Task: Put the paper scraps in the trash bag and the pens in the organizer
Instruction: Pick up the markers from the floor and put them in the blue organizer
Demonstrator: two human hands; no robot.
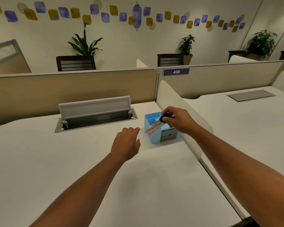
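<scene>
A light blue organizer (152, 118) stands on the white desk beside the low divider. My right hand (179, 119) hovers over it, shut on a bunch of pens (154, 127) with dark caps; their pale barrels slant down to the left across the organizer's front edge. My left hand (127, 143) hangs palm down just left of the organizer, fingers loosely spread, holding nothing. No paper scraps and no trash bag are in view.
An open cable tray with its grey lid raised (95, 107) sits in the desk at the back. A beige partition (72, 89) closes the far side, a rounded white divider (175, 102) the right. A second desk (244, 120) lies beyond.
</scene>
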